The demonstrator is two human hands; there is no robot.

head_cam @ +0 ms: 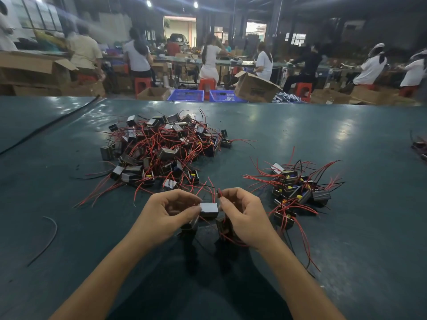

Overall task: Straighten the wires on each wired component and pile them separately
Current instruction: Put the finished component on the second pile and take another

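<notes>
Green table [346, 139] fills the frame; at lower centre our left hand [171, 213] pinches the grey component [209, 210] between curled fingertips, and our right hand [242, 215] pinches its red wires [219, 194] just above.

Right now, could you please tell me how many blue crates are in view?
2: the left crate and the right crate sit side by side beyond the table's far edge; others may be hidden.

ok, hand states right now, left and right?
Left hand: closed, pinching the grey component by its edge.
Right hand: closed, pinching the red wires just above that component.
</notes>
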